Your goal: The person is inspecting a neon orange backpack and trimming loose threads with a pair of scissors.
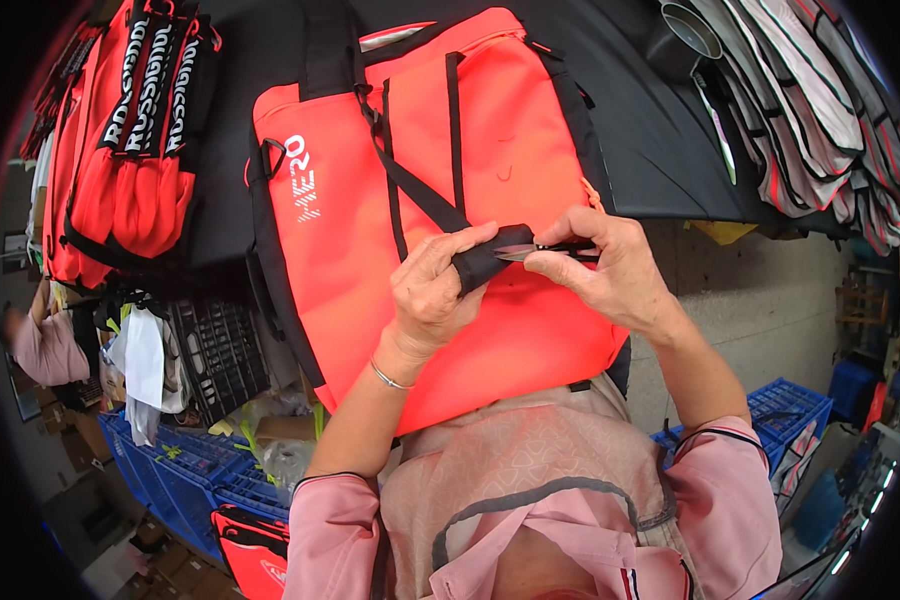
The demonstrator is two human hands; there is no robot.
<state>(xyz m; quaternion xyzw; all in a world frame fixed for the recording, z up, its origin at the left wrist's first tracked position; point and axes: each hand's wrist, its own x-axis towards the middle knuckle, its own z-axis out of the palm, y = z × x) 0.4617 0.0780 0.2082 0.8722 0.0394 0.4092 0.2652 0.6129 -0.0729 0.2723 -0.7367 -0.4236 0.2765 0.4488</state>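
Observation:
A large bright red bag (530, 130) with black sides and straps lies across the black-covered table (650, 165) and reaches down to my lap. My left hand (432, 290) pinches a wide black fabric piece (480, 264) at the end of a black strap (418, 190) that runs down from the bag's top. In my right hand (615, 268) is a pair of small thread snips (516, 252), held between thumb and fingers. Their silver blades point left and lie against the black piece's edge. Whether a thread sits between the blades is too small to tell.
Folded red bags (130, 195) are piled at the table's left. Grey and pink panels with dark edging (800, 110) lie at the right, beside a dark cup (675, 50). Blue crates (170, 465) stand below on both sides. Another person (52, 345) is at far left.

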